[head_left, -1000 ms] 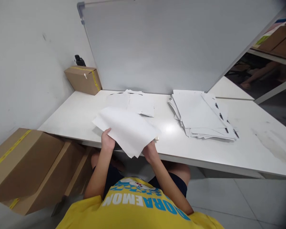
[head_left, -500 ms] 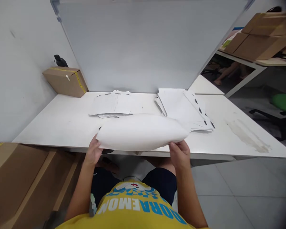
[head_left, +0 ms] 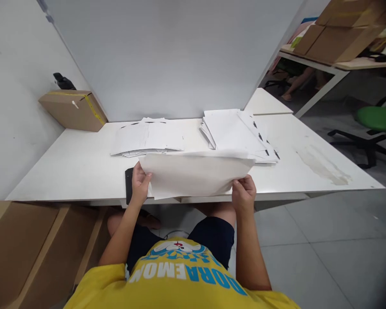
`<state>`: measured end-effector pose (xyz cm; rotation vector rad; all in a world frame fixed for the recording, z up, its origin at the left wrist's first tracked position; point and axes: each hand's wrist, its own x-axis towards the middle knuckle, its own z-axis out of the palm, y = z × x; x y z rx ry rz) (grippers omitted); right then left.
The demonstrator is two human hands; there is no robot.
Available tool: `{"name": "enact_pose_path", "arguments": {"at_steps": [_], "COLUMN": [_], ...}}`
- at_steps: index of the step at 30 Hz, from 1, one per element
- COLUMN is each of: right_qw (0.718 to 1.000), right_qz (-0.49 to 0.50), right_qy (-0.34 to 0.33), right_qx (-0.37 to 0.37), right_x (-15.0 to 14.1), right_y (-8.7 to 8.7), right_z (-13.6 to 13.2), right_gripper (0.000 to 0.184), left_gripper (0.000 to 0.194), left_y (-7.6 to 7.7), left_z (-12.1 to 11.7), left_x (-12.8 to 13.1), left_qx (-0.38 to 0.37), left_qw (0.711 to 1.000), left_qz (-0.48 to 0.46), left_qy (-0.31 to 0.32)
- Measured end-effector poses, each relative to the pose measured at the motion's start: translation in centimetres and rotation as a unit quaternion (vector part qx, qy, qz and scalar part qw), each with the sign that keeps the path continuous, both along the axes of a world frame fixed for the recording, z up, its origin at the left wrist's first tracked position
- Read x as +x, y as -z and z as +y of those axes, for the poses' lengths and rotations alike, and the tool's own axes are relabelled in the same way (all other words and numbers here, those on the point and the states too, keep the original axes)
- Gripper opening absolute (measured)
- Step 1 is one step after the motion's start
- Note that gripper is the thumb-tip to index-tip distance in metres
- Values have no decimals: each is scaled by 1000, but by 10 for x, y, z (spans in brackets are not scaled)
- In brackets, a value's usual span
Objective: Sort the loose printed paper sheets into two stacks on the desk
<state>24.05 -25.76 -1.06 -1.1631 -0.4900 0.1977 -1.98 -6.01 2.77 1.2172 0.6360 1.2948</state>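
Note:
Between my hands a white sheet of paper (head_left: 193,176) is held up at the table's front edge, its near face in shade. My left hand (head_left: 140,182) pinches its left side, thumb in front. At the lower right corner, my right hand (head_left: 244,192) grips it with curled fingers. Whether it is one sheet or several I cannot tell. Behind it lie a left stack of papers (head_left: 146,137) and a right, messier stack of papers (head_left: 231,131). A flat black object (head_left: 128,186) shows partly beside my left hand.
The white table (head_left: 80,171) meets a grey-white panel (head_left: 173,60) at the back. A taped cardboard box (head_left: 73,111) stands at the back left corner. More cardboard (head_left: 22,249) is below on the left. A green chair (head_left: 378,118) stands on the right, near another desk with boxes.
The paper has gone from a curved, bulging shape to a flatter, more upright one. My left hand has moved right and up, uncovering the black object. The view has shifted slightly.

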Motion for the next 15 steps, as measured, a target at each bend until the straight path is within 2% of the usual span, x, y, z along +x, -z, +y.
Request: {"name": "enact_pose_path", "arguments": {"at_steps": [3, 6, 9, 12, 15], "right_qw": [999, 998, 999, 999, 999], "right_qz": [9, -9, -15, -25, -26], "right_qy": [21, 43, 45, 19, -14], "right_qx": [29, 35, 20, 12, -19], "right_x": [-1, 3, 6, 4, -1], "right_y": [2, -4, -8, -6, -7], "right_z": [0, 1, 4, 4, 1], "right_gripper": [24, 24, 26, 29, 23], "left_gripper": [70, 78, 85, 78, 62], "left_y": [-1, -13, -22, -19, -6], "left_z": [-4, -5, -3, -3, -5], "left_x": [4, 7, 7, 5, 6], "left_qx": [30, 87, 147, 147, 116], "left_qw": [999, 996, 989, 987, 986], "left_qz": [8, 16, 24, 59, 111], "left_qy": [-19, -25, -2, 28, 37]}}
